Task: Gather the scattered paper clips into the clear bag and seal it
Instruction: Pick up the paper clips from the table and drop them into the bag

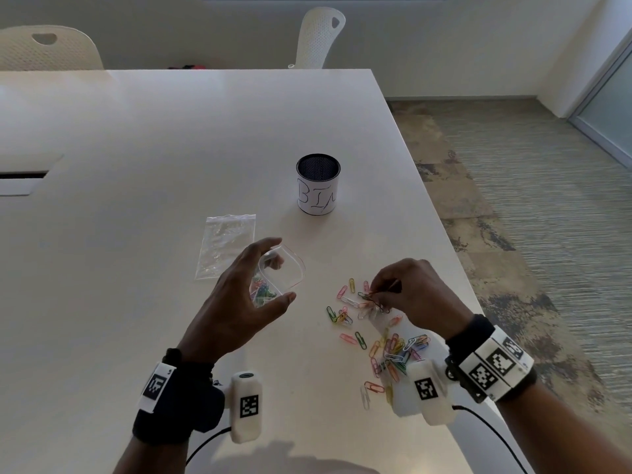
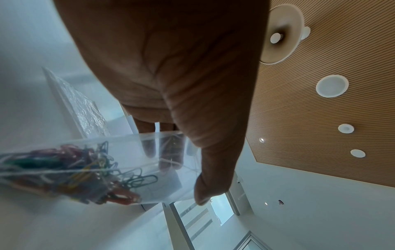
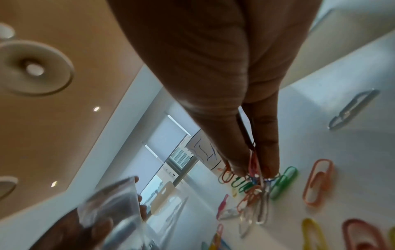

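Observation:
My left hand (image 1: 239,302) holds a small clear bag (image 1: 282,271) upright above the table, thumb and fingers spreading its mouth open. Several coloured paper clips (image 2: 85,172) lie in the bag's bottom (image 2: 149,169). My right hand (image 1: 407,289) is to the right of the bag, its fingertips (image 3: 267,162) pinching a bunch of clips (image 3: 254,182) on the table. More loose coloured paper clips (image 1: 390,350) lie scattered on the white table (image 1: 136,148) under and in front of that hand.
A second empty clear bag (image 1: 225,244) lies flat just beyond my left hand. A black mesh cup (image 1: 318,184) with a white paper label stands farther back. The table's right edge (image 1: 444,241) runs close to my right hand. Two white chairs stand behind the table.

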A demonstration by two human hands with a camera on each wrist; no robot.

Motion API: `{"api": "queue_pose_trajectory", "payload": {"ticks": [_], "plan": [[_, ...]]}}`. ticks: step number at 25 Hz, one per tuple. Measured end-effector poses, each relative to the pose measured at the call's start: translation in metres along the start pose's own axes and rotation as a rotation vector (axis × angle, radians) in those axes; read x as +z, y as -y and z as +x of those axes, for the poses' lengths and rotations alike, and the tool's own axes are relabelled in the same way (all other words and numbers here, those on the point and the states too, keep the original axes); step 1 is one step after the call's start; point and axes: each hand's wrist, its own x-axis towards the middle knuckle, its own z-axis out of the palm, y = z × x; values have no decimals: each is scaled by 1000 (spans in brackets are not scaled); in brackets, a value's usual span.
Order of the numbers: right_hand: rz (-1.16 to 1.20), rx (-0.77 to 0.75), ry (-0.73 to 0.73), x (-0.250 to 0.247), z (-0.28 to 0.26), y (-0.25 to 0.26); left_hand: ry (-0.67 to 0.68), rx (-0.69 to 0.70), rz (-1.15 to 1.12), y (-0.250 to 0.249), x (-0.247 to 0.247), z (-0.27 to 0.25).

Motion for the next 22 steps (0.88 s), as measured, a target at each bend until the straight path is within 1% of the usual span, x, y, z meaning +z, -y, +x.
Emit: {"api": "queue_pose_trajectory", "payload": {"ticks": [3, 6, 8, 10, 13, 17, 20, 22], "plan": [[370, 90, -3, -8, -1, 0, -2, -8, -13, -1, 1, -1], [702, 93, 31, -9, -1, 9, -9, -16, -10, -1, 2, 0], [857, 67, 61, -7, -1, 22, -4, -14, -6, -1, 3, 1], [929, 17, 93, -3, 0, 38, 5, -20, -4, 0, 3, 2], [898, -93, 69, 3, 2, 67, 10, -27, 0, -1, 4, 1], [728, -252, -90, 24, 11, 100, 3, -8, -1, -3, 3, 0], [481, -401, -186, 44, 16, 107, 2, -26, -1, -5, 0, -1], [313, -486, -199, 51, 16, 107, -1, -34, -3, -5, -1, -2]]}}
